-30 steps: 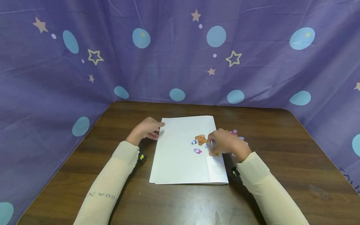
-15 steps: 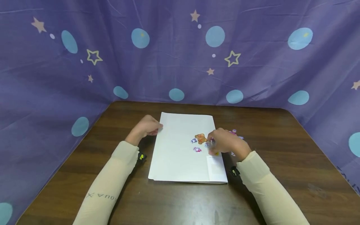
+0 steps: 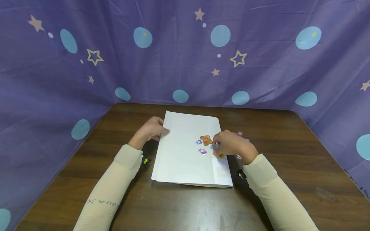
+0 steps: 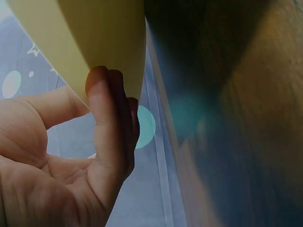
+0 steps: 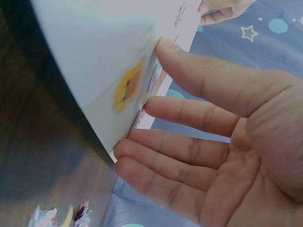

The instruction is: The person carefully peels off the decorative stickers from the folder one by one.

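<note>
Left fingers [image 4: 108,127] pinch the white paper [image 3: 179,160]; right fingers [image 5: 182,149], slightly apart, seemingly touch it.

Smooth white paper [image 3: 182,154], glossy wood table [image 3: 185,205] — creased cloth backdrop [image 3: 162,70]

Lettering [image 3: 101,202] on the left sleeve [image 3: 111,181] — upside down, seemingly "AQUA X" — is partly hidden; marks [image 3: 355,183] on the backdrop [image 3: 332,70] are illegible.

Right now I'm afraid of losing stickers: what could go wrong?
The left hand holds up the left edge of the paper, so the bear might slide if it isn't stuck. The right hand touches the paper beside the yellow sticker and could nudge it. Stickers on the table, near that wrist, may get knocked.
</note>
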Demonstrator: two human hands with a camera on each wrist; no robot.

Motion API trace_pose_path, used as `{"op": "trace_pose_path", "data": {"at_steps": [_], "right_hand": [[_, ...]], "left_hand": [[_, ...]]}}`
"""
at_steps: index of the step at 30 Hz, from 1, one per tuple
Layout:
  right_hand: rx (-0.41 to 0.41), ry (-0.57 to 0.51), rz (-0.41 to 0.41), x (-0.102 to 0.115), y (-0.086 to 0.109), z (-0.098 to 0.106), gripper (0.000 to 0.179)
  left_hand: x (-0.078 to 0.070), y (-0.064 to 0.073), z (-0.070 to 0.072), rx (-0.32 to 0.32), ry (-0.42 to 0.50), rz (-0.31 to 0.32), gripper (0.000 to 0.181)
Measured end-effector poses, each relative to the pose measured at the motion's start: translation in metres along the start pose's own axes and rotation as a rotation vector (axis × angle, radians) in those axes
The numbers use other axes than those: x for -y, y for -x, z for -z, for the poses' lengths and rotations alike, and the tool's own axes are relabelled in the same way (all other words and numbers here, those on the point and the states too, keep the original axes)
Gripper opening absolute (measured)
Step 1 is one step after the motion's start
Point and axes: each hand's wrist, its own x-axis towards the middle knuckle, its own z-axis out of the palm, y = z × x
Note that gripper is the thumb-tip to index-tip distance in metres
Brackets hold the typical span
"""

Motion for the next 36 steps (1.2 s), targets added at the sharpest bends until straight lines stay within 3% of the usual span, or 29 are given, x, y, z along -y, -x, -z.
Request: {"op": "trace_pose_path", "data": {"at_steps": [8, 17, 21, 27, 31, 36], "right_hand": [[-0.035, 0.033, 0.012, 0.002, 0.0, -0.001, 0.034], [-0.076, 0.097, 0.054, 0.009, 0.004, 0.0, 0.045], [-0.13, 0.122, 0.104, 0.01, 0.004, -0.003, 0.049], [-0.242, 0.14, 0.198, 0.009, 0.001, -0.007, 0.027], [-0.274, 0.132, 0.215, 0.01, 0.0, -0.008, 0.008], [-0.27, 0.112, 0.258, 0.013, 0.0, -0.01, 0.011]], "left_hand": [[-0.005, 0.003, 0.001, 0.012, 0.018, 0.016, 0.058], [-0.005, 0.004, 0.002, 0.013, 0.043, 0.018, 0.057], [-0.004, 0.004, 0.0, 0.008, 0.054, 0.008, 0.056], [-0.003, 0.003, 0.0, 0.008, 0.068, -0.01, 0.056], [-0.005, 0.003, -0.001, 0.008, 0.079, -0.014, 0.055], [-0.006, 0.003, -0.001, 0.003, 0.077, -0.018, 0.054]]}}
